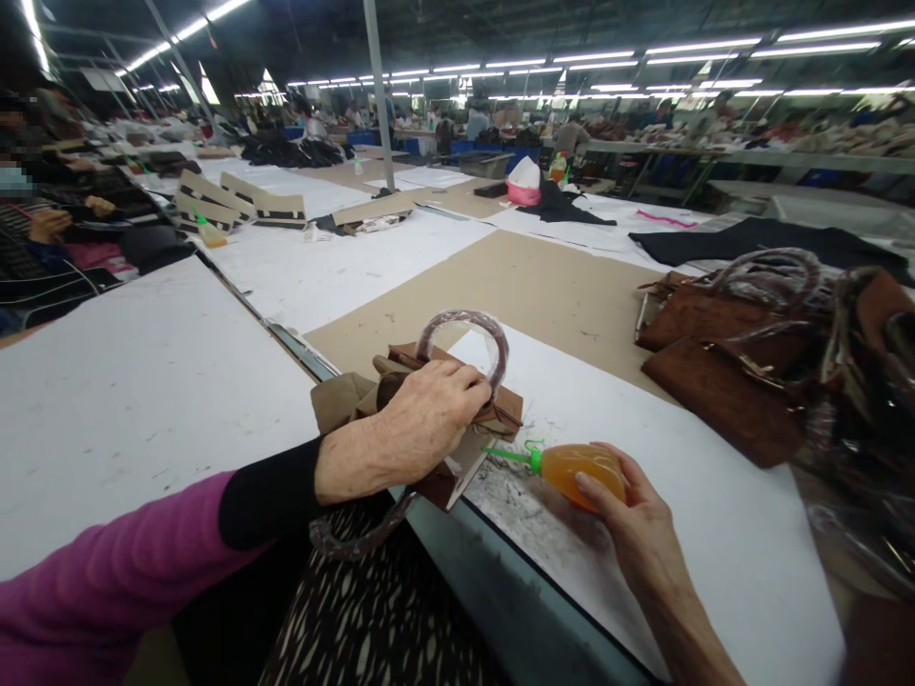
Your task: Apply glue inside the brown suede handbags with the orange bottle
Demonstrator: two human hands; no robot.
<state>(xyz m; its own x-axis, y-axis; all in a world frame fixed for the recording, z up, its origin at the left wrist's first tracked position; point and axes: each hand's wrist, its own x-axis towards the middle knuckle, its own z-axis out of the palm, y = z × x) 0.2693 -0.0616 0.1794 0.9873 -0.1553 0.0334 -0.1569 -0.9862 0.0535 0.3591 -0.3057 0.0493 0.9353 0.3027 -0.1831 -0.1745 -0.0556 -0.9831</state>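
The left hand (429, 414) presses down on a small brown handbag (457, 419) that lies at the near edge of the desk (143, 381), partly on a white sheet (679, 495); the fingers curl over the top of the bag beside its plastic-wrapped handle (468, 329), so this grip is closed on the bag. The right hand (629, 514) holds an orange squeeze bottle (579, 472), its grip wrapped around the body, and the green nozzle (511, 455) points toward the bag edge, near it but not touching. To do this step well, I think the left hand should keep the bag flat and steady, and the bottle should be squeezed gently, so that only a thin line comes out on the edge. A pile of brown handbags (729, 372) waits to the right, well apart.
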